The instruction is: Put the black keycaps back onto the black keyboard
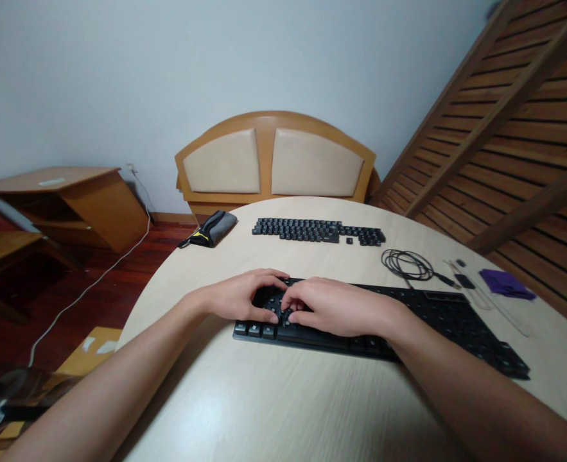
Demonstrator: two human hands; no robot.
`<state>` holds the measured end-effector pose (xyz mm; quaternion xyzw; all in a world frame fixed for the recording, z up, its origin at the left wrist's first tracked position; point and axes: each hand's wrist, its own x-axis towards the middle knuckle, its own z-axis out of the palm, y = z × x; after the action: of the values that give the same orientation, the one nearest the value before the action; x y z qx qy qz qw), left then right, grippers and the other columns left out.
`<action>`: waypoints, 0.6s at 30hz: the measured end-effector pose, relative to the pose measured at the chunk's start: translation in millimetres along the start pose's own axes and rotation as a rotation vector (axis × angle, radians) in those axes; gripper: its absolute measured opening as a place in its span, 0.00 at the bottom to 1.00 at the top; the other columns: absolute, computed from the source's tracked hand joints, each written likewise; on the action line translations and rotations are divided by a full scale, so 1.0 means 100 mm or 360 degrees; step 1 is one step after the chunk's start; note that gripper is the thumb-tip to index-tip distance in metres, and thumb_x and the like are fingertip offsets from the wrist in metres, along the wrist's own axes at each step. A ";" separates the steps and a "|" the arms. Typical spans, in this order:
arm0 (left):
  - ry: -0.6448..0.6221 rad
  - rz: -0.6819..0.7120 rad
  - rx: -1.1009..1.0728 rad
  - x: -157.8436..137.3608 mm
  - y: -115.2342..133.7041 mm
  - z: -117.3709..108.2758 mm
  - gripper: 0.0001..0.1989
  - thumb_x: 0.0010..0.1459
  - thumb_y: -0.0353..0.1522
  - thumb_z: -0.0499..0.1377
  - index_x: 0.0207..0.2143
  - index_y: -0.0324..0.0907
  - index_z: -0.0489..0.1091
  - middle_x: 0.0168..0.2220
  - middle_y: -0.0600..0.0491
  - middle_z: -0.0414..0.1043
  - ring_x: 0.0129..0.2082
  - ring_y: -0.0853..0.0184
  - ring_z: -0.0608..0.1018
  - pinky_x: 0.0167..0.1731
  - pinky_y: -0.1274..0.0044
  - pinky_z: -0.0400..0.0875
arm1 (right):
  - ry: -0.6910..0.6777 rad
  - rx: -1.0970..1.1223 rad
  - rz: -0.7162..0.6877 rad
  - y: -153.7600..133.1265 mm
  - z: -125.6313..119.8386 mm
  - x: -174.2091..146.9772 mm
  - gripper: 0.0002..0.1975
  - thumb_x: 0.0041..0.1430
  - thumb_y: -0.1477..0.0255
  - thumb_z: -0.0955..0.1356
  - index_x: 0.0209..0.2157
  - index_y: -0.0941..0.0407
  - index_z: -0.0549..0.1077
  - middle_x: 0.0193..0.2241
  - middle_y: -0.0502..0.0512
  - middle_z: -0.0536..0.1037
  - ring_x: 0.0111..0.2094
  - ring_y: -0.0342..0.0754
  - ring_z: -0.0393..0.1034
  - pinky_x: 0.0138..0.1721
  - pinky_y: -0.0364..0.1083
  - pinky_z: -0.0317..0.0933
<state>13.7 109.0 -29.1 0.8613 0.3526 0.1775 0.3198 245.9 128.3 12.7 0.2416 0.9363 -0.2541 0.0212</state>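
A black keyboard point(307, 335) lies slantwise in front of me, and at its left part the keycaps are gone, showing the bare base. Spread over that left end is my left hand point(237, 295), its thumb on the key area and its fingers at the far edge. My right hand point(329, 305) is bent over the same bare area, thumb and index finger closed on a small black keycap point(287, 319). Its other fingers curl beneath the palm, partly hidden. Several loose keycaps point(307, 230) are laid out in keyboard order farther back, with a single keycap point(349, 240) apart from the rows.
The round pale table point(206, 398) carries a dark grey pouch point(216, 228) at back left. To the right lie a coiled black cable point(408, 265), several small items and a purple cloth point(507, 283). A wooden headboard point(265, 157) and a slatted panel point(519, 128) stand behind.
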 end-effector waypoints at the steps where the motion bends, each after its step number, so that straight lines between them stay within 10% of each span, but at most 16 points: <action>1: -0.0004 -0.0001 -0.0001 0.00 0.00 0.00 0.25 0.54 0.35 0.69 0.54 0.44 0.72 0.63 0.45 0.64 0.62 0.53 0.68 0.63 0.63 0.61 | 0.0002 -0.0003 -0.0012 0.00 0.00 0.00 0.11 0.63 0.70 0.66 0.43 0.55 0.79 0.38 0.56 0.83 0.36 0.49 0.75 0.36 0.44 0.60; 18: -0.0006 -0.0015 -0.0007 0.00 -0.01 0.00 0.26 0.54 0.36 0.70 0.54 0.44 0.71 0.64 0.44 0.64 0.63 0.53 0.68 0.63 0.62 0.60 | 0.0044 -0.0085 0.0014 -0.02 0.05 0.04 0.08 0.60 0.70 0.70 0.40 0.54 0.80 0.36 0.54 0.83 0.35 0.49 0.76 0.34 0.44 0.59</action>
<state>13.1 109.5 -30.1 0.8594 0.3556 0.1750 0.3231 241.3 126.1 9.1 0.2484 0.9419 -0.2254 0.0157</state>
